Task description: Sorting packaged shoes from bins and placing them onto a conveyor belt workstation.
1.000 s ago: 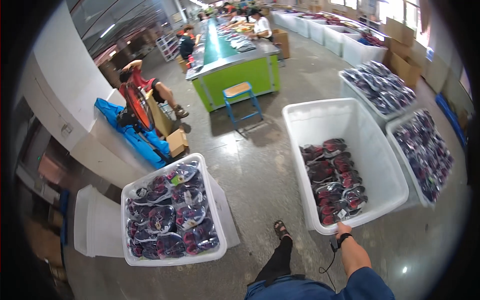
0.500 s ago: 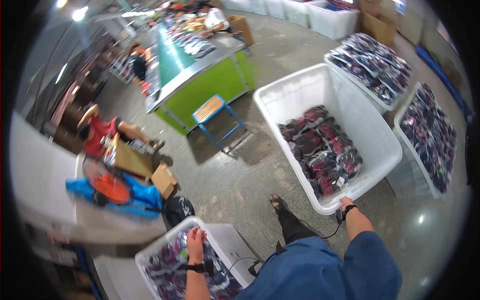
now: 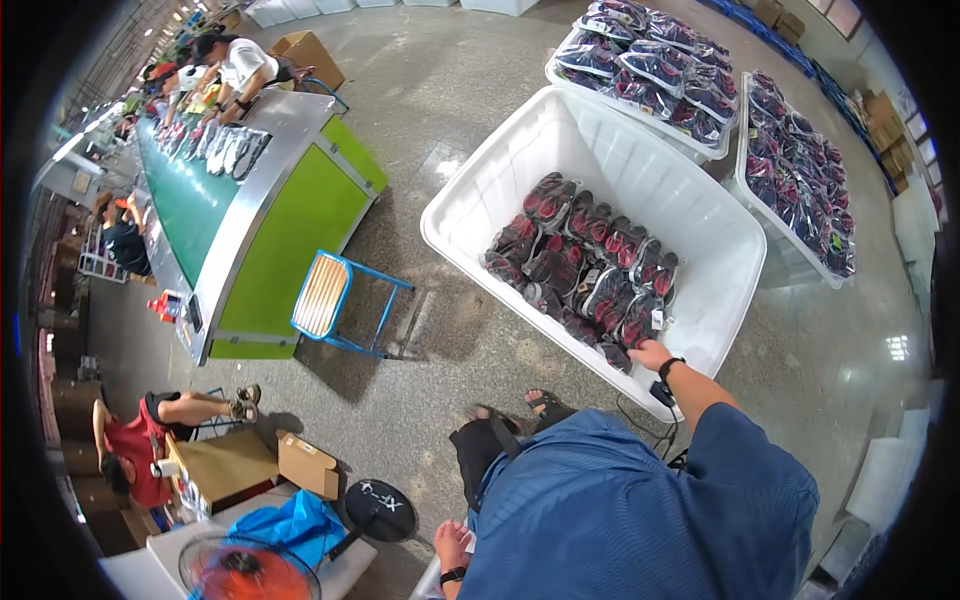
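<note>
A large white plastic bin [image 3: 470,258] stands in front of me, slightly to the right. On its floor several dark shoes with red accents [image 3: 590,262] lie in clear bags, grouped toward the near side. My right hand [image 3: 651,356] reaches over the near rim, fingers bent against the nearest bagged shoes; a white tag [image 3: 657,319] shows just above it. What its fingertips grip is hidden. Low beside my body, my left hand [image 3: 453,545] is curled near the white edge of another container [image 3: 428,580]; its grip cannot be made out.
Two more white bins heaped with bagged shoes [image 3: 655,70] [image 3: 795,180] stand beyond and right. A blue-legged stool [image 3: 322,295] stands left, near a green conveyor table [image 3: 290,240] with people working. A fan [image 3: 245,570] and a seated person [image 3: 140,450] are lower left.
My view has swung round. My right hand has moved from the bin's near rim to the bagged shoes inside. My left hand has come from above the lower bin to beside my body.
</note>
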Motion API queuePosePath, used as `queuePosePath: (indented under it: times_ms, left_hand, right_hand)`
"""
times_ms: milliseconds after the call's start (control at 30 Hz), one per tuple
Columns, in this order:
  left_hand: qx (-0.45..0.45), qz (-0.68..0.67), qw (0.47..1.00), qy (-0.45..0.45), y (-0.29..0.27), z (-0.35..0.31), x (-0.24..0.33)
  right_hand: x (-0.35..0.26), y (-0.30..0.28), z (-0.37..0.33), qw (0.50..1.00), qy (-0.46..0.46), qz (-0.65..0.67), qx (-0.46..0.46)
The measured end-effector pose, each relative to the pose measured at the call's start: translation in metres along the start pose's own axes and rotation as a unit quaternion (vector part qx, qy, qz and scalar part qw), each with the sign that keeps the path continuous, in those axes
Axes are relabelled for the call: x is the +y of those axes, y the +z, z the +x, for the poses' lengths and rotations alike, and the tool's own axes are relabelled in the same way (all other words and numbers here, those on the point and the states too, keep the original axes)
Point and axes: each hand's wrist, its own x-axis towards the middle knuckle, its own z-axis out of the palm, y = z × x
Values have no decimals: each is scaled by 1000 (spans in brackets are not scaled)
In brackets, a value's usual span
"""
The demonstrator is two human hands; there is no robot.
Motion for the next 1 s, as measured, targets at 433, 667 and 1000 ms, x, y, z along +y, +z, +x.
queuePosePath:
  times_ms: [433, 667, 1000]
  left_hand:
    - [-65, 77, 987, 125, -82, 239, 445]
    - [-108, 227, 952, 176, 0, 297, 639]
    - [-60, 269, 960, 40, -19, 360, 736]
  right_hand:
    - [-337, 72, 45, 960, 248, -130, 3]
    - [-380, 96, 86, 964, 187, -159, 108]
    - [-404, 94, 145, 936, 284, -208, 1]
